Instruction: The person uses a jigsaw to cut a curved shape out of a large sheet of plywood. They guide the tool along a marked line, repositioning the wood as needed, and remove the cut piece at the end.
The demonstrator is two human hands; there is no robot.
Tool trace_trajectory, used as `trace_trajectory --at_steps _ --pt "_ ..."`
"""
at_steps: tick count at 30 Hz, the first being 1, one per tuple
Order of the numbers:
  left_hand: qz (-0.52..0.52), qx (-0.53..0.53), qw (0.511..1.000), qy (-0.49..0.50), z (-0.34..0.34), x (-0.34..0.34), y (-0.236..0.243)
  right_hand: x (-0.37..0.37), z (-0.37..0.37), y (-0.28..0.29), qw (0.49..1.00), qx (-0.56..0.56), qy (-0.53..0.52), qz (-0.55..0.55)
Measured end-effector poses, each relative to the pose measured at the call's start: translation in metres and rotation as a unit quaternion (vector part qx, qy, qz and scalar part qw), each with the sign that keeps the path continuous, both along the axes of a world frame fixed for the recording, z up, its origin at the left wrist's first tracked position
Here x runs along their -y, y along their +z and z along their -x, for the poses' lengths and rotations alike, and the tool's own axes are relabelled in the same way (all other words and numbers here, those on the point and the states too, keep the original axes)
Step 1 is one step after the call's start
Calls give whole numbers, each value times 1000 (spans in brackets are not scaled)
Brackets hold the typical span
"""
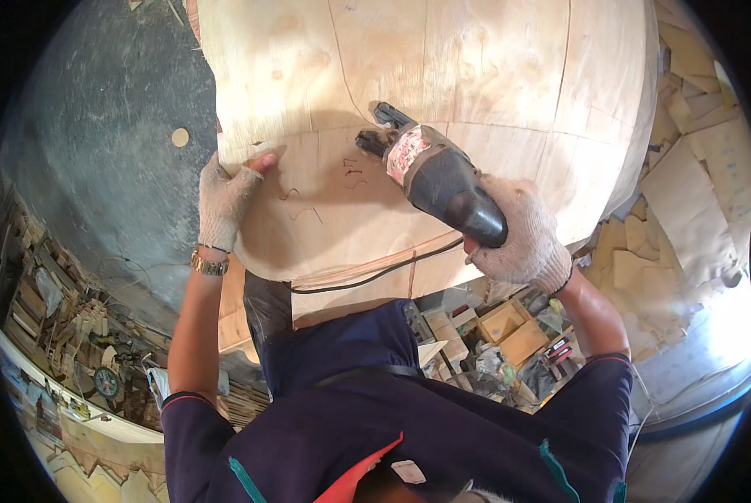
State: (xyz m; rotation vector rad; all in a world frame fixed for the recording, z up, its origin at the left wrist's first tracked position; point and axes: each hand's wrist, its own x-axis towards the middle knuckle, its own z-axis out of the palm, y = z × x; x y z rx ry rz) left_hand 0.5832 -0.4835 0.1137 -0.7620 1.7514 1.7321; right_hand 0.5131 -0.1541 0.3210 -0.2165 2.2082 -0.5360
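My left hand (227, 199), in a fingertip-less pale knit glove, grips the left edge of a curved plywood piece (296, 239), thumb on top and fingers hidden beneath. In my gloved right hand (528, 230) is a dark power tool that looks like a jigsaw (442, 184), taped around its front. Its black forked front end points up and left, over the plywood. A black cord (375, 277) trails across the wood below it. Pencilled lines and small dark marks show on the plywood. The jigsaw's blade cannot be made out.
More pale plywood (476, 50) with drawn lines spreads beyond the curved piece. Wood offcuts (686, 193) pile up at the right, and more scraps (78, 323) lie at the lower left. A wooden box (505, 323) stands among clutter below. A small round disc (180, 137) lies on the grey floor.
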Motion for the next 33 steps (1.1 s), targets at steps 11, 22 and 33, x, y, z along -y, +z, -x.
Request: trace_trajectory --at_steps 11,22,33 --pt "1 4 1000 7 6 -4 0 6 3 -3 998 41 -32 -18" --pt "39 2 999 0 7 -7 3 14 6 2 1000 -17 0 -7" --pt "27 11 1000 3 11 -10 11 16 4 -3 1000 2 -24 -15"
